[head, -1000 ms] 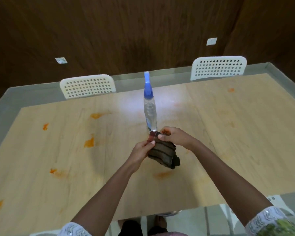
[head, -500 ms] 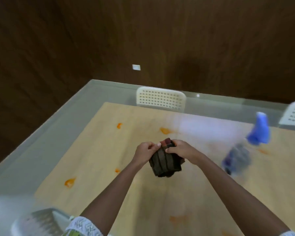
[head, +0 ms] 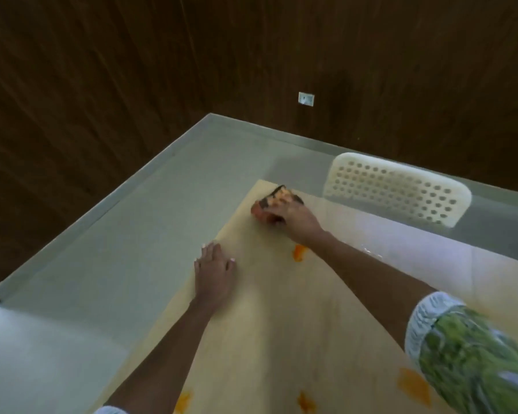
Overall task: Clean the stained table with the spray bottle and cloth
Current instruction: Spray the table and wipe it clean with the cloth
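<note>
My right hand [head: 293,215] reaches to the far left corner of the light wooden table [head: 269,324] and presses the dark folded cloth [head: 277,197] onto it, fingers curled over the cloth. My left hand [head: 214,271] lies flat, fingers straight, on the table near its left edge. An orange stain [head: 299,252] sits just under my right forearm, and more orange stains [head: 413,386] mark the near part of the table. The spray bottle is out of view.
A white perforated chair [head: 398,189] stands behind the table's far edge. Grey floor [head: 132,240] lies to the left, bounded by dark wood-panelled walls [head: 251,55] with a small wall socket [head: 306,99]. A pale blurred object [head: 18,339] sits at the lower left.
The view swung left and the bottle left the frame. My left hand let go of the cloth and went flat on the table. My right hand carried the cloth to the far left corner.
</note>
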